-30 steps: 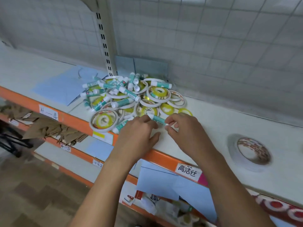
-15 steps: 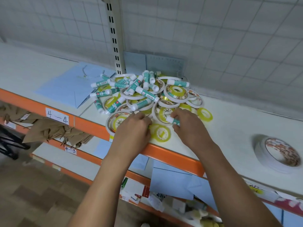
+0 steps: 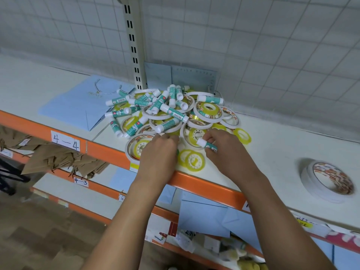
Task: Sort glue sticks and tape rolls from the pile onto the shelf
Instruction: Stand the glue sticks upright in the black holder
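A mixed pile (image 3: 171,112) of teal-and-white glue sticks and white or yellow tape rolls lies on the white shelf (image 3: 276,152) by the upright post. My right hand (image 3: 226,152) is shut on one teal glue stick (image 3: 206,145) at the pile's near edge. My left hand (image 3: 158,154) rests knuckles-up on the front of the pile, fingers curled over a large white tape roll (image 3: 136,147); what it grips is hidden. Two small yellow tape rolls (image 3: 192,159) lie between my hands, and another yellow roll (image 3: 242,135) sits to the right.
A stack of wide white tape rolls (image 3: 329,180) stands apart at the right. A light blue paper bag (image 3: 78,102) lies left of the pile. The shelf has an orange front edge (image 3: 109,152) labelled 4-4. Lower shelves hold brown paper and blue sheets.
Both hands have pushed deeper into the pile's front. My right hand keeps hold of the glue stick. Small yellow rolls now show between the hands. The camera has shifted.
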The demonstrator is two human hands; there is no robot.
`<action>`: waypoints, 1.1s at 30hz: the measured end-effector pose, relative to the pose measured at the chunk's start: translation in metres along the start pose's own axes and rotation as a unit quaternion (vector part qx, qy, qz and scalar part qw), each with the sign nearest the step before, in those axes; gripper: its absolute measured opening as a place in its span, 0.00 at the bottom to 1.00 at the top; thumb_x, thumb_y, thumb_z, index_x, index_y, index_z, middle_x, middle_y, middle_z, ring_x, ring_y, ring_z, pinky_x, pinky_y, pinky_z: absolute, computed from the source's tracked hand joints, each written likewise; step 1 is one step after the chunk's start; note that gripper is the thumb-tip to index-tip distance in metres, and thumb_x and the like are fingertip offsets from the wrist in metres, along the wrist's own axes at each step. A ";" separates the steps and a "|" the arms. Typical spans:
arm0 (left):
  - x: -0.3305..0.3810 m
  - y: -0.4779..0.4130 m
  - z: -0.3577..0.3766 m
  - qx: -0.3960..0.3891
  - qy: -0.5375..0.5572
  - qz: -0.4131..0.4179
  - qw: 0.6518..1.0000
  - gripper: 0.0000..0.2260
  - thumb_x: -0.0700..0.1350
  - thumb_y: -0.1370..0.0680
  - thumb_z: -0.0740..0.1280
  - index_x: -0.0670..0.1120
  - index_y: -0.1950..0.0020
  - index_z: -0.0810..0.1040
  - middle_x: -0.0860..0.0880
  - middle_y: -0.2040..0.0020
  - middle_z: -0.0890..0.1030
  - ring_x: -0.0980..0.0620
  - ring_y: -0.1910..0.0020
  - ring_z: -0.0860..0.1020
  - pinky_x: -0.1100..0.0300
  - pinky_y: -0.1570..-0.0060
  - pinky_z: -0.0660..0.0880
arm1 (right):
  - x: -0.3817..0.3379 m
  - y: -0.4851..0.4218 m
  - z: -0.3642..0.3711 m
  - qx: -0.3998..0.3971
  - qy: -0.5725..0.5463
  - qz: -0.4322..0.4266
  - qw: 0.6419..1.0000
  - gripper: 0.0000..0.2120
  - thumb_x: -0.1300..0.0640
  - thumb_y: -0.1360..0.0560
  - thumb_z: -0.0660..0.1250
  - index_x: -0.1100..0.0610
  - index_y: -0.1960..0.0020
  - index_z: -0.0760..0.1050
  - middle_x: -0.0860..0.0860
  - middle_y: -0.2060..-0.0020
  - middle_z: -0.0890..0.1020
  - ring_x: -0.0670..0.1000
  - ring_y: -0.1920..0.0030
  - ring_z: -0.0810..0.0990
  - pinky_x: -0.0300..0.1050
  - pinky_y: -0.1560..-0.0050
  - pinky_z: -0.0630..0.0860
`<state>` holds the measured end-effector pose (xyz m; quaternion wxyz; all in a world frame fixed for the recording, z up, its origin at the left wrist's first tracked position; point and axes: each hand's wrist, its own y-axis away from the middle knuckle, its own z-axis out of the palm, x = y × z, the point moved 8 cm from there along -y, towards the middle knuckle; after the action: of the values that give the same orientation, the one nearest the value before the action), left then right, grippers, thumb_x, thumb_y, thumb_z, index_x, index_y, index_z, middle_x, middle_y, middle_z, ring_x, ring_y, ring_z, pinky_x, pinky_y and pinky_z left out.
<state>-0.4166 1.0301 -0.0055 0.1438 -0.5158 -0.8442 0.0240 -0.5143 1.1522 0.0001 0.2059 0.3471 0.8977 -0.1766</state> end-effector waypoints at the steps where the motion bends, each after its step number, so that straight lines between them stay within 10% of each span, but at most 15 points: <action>1: 0.001 0.000 0.000 -0.003 0.001 0.001 1.000 0.16 0.37 0.25 0.64 0.44 0.38 0.75 0.45 0.46 0.78 0.44 0.44 0.75 0.52 0.57 0.74 | -0.001 0.002 -0.002 0.006 0.000 -0.001 1.000 0.13 0.62 0.26 0.68 0.55 0.42 0.76 0.51 0.49 0.79 0.51 0.48 0.78 0.52 0.49 0.77; 12: 0.070 0.005 -0.009 0.022 0.018 0.116 0.993 0.17 0.42 0.28 0.65 0.47 0.40 0.74 0.48 0.45 0.72 0.45 0.48 0.74 0.54 0.58 0.71 | 0.025 0.054 -0.046 0.091 0.046 0.018 0.995 0.14 0.62 0.29 0.66 0.54 0.45 0.75 0.51 0.53 0.78 0.53 0.52 0.75 0.53 0.53 0.74; 33: 0.460 0.088 0.062 -0.067 0.121 0.402 0.905 0.15 0.41 0.26 0.64 0.49 0.40 0.76 0.50 0.46 0.72 0.48 0.49 0.75 0.51 0.56 0.72 | 0.277 0.306 -0.245 0.183 0.107 0.249 0.945 0.11 0.61 0.29 0.67 0.53 0.48 0.75 0.51 0.55 0.78 0.55 0.54 0.76 0.55 0.57 0.74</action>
<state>-0.5536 1.4815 0.0188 0.1877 -0.8185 -0.5415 -0.0395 -0.5489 1.6312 0.0195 0.0794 0.6084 0.7514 -0.2428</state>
